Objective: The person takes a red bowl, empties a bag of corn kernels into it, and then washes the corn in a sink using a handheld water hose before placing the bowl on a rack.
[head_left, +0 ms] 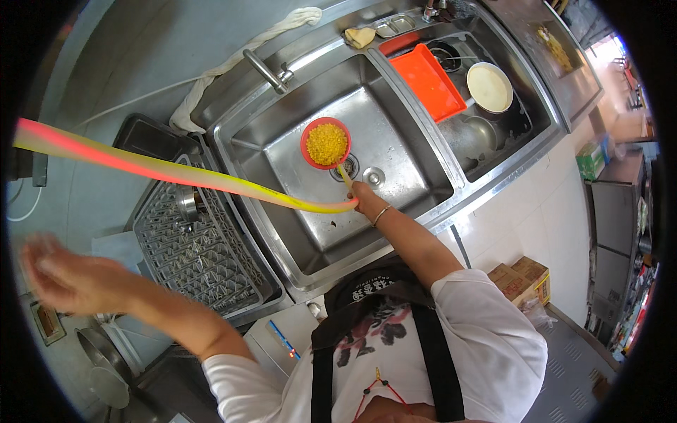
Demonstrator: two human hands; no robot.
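Observation:
My right hand (363,196) is closed around a translucent hose (227,182) with yellow and red stripes, near its end. That end points at a red round bowl (303,143) of yellow corn kernels (327,144), which sits in the left basin of a steel sink (370,124) beside the drain. From my right hand the hose runs across the view to the far left. My left hand (58,275) is raised at the far left, blurred, above the side of a grey draining rack (206,254). It touches nothing that I can see, and its fingers are unclear.
A steel faucet (267,71) stands behind the left basin. The right basin holds an orange tray (427,82), a pale round container (490,88) and water. A twisted white cloth (254,39) lies along the sink's back. Cardboard boxes (515,280) stand on the floor at right.

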